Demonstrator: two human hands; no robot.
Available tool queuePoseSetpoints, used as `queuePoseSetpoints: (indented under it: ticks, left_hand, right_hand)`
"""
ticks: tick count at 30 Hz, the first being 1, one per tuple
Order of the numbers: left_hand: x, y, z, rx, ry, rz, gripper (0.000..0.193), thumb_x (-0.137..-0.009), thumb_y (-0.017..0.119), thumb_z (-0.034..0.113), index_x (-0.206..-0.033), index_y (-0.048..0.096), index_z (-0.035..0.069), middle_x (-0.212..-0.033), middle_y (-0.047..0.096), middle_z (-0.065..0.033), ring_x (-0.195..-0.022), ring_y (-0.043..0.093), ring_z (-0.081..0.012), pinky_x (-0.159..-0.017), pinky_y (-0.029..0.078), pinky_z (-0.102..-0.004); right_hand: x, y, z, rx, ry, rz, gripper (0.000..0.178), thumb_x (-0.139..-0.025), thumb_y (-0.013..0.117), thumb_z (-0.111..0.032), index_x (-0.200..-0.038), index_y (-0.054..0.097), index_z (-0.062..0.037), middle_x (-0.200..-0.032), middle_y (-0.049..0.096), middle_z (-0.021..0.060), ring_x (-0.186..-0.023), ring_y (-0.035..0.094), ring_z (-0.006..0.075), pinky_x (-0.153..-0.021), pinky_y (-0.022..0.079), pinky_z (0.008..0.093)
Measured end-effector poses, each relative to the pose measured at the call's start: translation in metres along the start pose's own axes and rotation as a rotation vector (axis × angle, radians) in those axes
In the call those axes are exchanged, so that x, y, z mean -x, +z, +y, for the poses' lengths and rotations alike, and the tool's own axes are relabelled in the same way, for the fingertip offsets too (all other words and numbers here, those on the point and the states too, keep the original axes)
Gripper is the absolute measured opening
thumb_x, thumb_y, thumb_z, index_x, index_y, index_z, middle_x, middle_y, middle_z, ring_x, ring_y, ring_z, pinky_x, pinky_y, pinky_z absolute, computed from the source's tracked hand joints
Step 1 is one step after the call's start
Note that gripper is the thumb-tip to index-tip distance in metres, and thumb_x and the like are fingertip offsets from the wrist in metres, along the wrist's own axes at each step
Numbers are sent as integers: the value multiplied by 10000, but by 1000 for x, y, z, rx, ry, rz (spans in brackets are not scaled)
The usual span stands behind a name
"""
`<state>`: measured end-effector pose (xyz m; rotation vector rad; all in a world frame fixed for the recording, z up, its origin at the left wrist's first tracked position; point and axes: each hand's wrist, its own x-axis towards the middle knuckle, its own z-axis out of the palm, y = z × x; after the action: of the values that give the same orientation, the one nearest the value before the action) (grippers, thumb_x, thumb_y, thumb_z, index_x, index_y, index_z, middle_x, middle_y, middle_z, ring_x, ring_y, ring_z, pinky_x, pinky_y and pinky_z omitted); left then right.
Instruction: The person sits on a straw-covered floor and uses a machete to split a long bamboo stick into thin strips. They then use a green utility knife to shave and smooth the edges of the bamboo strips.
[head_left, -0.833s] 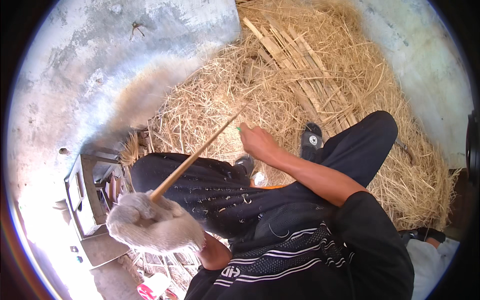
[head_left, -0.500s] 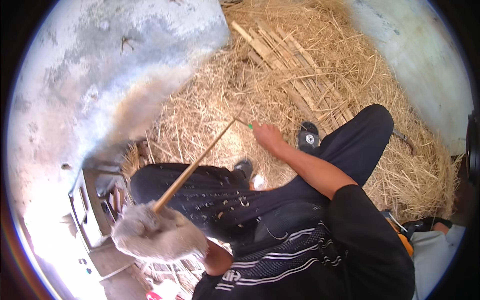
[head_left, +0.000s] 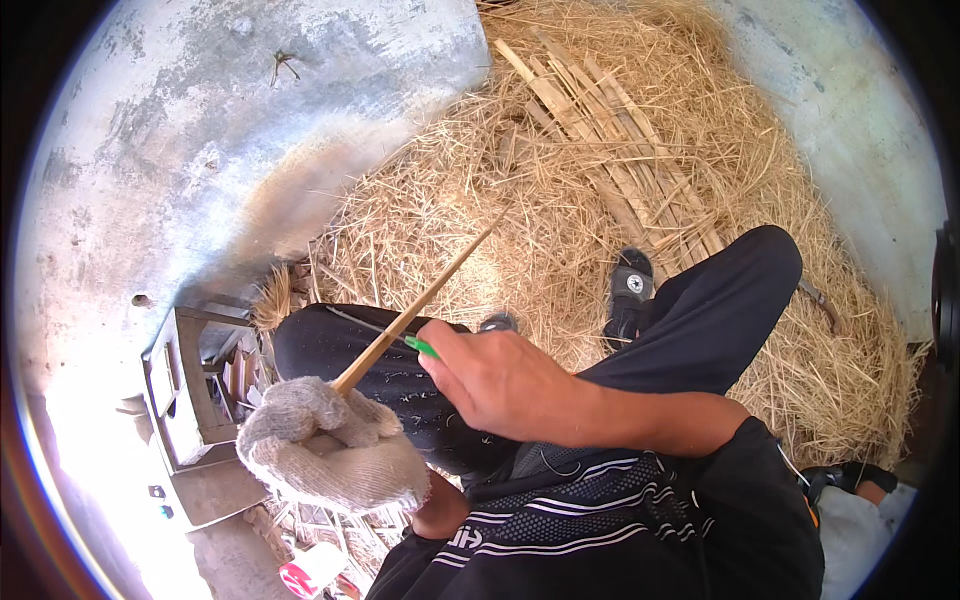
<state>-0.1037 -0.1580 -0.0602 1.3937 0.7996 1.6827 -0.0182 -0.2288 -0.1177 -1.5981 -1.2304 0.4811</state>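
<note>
My left hand (head_left: 330, 450), in a thick pale knitted glove, is closed around the lower end of a long tapering bamboo strip (head_left: 430, 292). The strip slants up and to the right, its thin tip over the shavings. My bare right hand (head_left: 505, 385) grips a knife by its green handle (head_left: 422, 346), close to the strip's gloved end. A thin blade (head_left: 352, 318) reaches left past the strip, over my left thigh; whether it touches the strip I cannot tell.
Pale shavings (head_left: 430, 205) cover the floor, with several flat split strips (head_left: 620, 150) lying on them. A boxy frame (head_left: 190, 400) stands at the left, a red and white cup (head_left: 312, 570) below it. A curved tool (head_left: 822, 305) lies beyond my right knee.
My right hand has drawn the knife down and left, from near the strip's tip toward my gloved hand. The left hand still holds the strip and has barely moved.
</note>
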Motion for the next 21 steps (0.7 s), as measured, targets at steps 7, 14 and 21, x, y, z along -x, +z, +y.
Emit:
queuePoseSetpoints:
  ticks: [7,14,21]
  left_hand:
    - [-4,-6,-1,3,120,-207,385,-1044,317,371,-779,392,102,-721,365,-8,-608,335,-78,-522,308,-180]
    - [16,-1,-5,146,49,-95,385,-1037,362,394,-836,451,78,-731,443,-40,-454,292,-63,-414,278,-174]
    - [2,-44,-13,159,16,-299,561,-981,519,470,-1173,518,-57,-971,561,-197,-706,619,-226,-472,554,-290]
  right_hand:
    - [-2,8,82,333,270,88,174,-979,511,-151,-999,476,18,-551,553,216,-521,601,420,-469,465,508]
    - [15,-10,-22,45,-11,-5,180,-975,539,-156,-1010,472,8,-574,558,207,-533,610,391,-480,478,468]
    - [8,-13,-7,124,96,8,171,-984,530,-143,-1021,472,14,-586,556,211,-552,605,403,-484,451,477]
